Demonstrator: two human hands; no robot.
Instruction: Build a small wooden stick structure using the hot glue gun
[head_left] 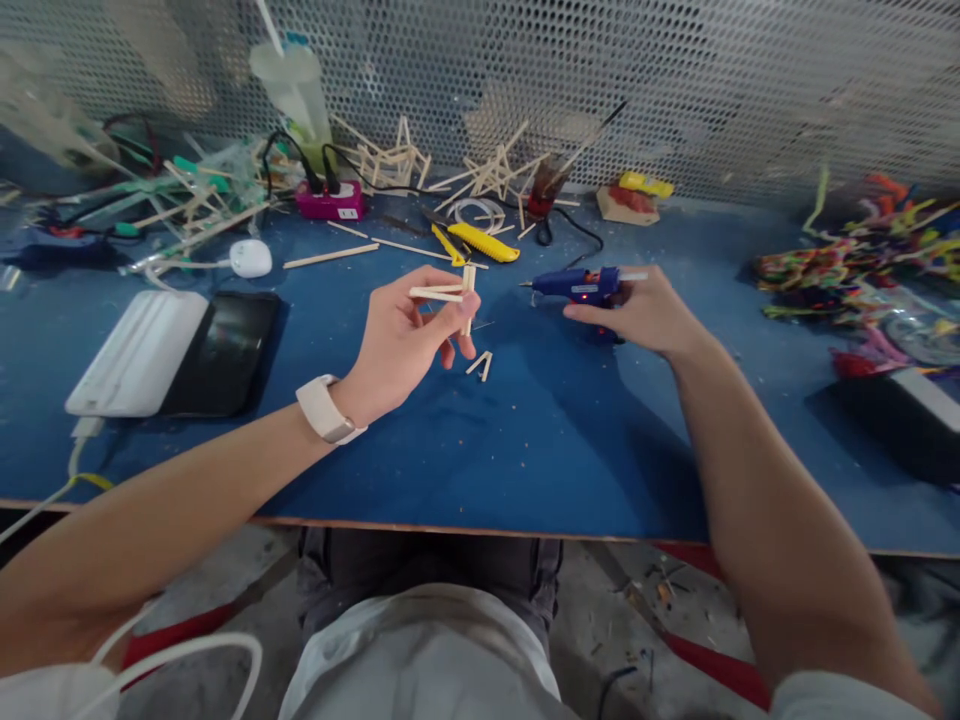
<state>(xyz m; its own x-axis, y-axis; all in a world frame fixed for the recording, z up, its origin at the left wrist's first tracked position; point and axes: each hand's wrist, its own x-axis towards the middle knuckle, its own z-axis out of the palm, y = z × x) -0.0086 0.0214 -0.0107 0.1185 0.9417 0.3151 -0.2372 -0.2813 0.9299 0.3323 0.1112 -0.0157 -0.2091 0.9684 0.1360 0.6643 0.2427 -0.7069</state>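
Pinched in my left hand (pixel 405 335) are several thin wooden sticks (pixel 468 290), joined or held together in a small shape above the blue table. My right hand (pixel 649 315) grips a blue glue gun (pixel 574 285) with a small red light on its body. The gun's nozzle points left toward the sticks, with a gap between them. A white glue stick end (pixel 634 276) pokes out of the gun's back. Below my left fingertips, a small V-shaped pair of stick pieces (pixel 481 366) lies on the table.
Behind my hands lie a yellow utility knife (pixel 484 242), a pink power strip (pixel 330 200) and stick frames (pixel 390 160). A white power bank (pixel 135 350) and black phone (pixel 221 350) are at left. Colourful pipe cleaners (pixel 832 255) heap at right. The table edge (pixel 480 530) runs before my body.
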